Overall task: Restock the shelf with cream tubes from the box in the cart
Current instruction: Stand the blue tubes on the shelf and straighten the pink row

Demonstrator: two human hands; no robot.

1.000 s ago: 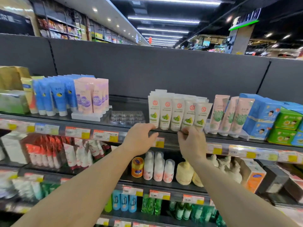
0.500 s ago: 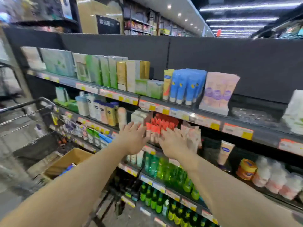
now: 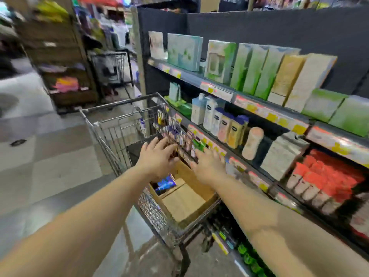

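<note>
Both hands swung off shelf front toward cart (image 3: 119,124). Left hand (image 3: 157,159) spread, empty, above box (image 3: 185,202). Right hand (image 3: 209,166) spread, empty, above box's 3 o'clock edge. Blue item, probably cream tubes (image 3: 165,183), shows at box's 10 o'clock corner. Judgement: reach under flap, grip several tubes upright, avoid snagging wire rim.

Both hands off the shelf edge, left hand (image 3: 157,160) and right hand (image 3: 207,166) — now above the box (image 3: 185,200)

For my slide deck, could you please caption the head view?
Both empty hands, left and right, reach toward the cardboard box in the cart.
</note>
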